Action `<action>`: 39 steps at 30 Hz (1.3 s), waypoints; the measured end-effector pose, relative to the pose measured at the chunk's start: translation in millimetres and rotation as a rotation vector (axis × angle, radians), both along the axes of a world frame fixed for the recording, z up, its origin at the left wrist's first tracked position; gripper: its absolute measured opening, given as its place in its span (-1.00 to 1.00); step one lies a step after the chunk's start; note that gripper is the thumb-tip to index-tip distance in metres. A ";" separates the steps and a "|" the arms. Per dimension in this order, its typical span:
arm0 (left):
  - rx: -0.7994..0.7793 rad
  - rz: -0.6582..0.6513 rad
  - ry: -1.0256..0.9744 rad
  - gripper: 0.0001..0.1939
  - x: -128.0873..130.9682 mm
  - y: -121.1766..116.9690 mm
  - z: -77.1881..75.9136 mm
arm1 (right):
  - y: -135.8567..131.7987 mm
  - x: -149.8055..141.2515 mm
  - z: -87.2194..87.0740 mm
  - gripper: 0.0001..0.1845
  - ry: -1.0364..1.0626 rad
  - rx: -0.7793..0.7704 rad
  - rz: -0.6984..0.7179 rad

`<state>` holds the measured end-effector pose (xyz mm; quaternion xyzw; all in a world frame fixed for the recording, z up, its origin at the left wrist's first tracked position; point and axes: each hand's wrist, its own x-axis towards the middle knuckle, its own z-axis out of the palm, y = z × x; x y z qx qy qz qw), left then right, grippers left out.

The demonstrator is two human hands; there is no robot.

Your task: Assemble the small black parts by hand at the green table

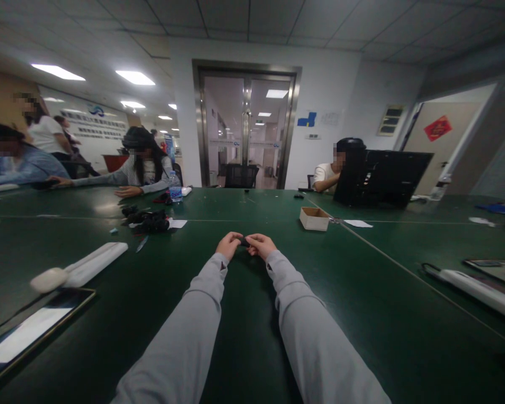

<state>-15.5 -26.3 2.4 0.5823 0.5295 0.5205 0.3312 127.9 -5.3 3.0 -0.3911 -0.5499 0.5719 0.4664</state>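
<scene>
My left hand [228,245] and my right hand [260,245] meet over the dark green table [362,314], arms stretched forward in grey sleeves. Both hands are closed in a pinch on one small black object [244,242] held between them. The object is too small to name. It hovers just above the tabletop.
A small cardboard box [314,218] stands ahead to the right. A pile of black parts [149,221] and a water bottle [175,188] lie to the left. A phone [29,331] and a white bar [93,262] sit near left. Other people sit at the far edge, one behind a black laptop [381,177].
</scene>
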 end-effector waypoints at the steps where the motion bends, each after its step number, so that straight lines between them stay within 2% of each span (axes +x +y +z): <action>1: 0.000 -0.002 -0.004 -0.76 -0.1 0.2 -0.3 | 0.0 0.0 0.1 -0.80 -0.004 0.000 0.001; 9: 0.048 -0.022 0.084 -0.71 -2.1 2.7 -3.7 | 0.2 -0.1 0.2 -0.81 -0.002 0.006 0.010; 16: -0.030 -0.030 0.044 -0.75 -1.9 3.8 -3.4 | -0.9 -0.5 1.1 -0.80 -0.006 0.006 0.016; 39: 0.008 -0.059 0.009 -0.73 -1.0 2.2 -2.7 | 2.6 0.1 -1.7 -0.80 0.020 0.004 0.026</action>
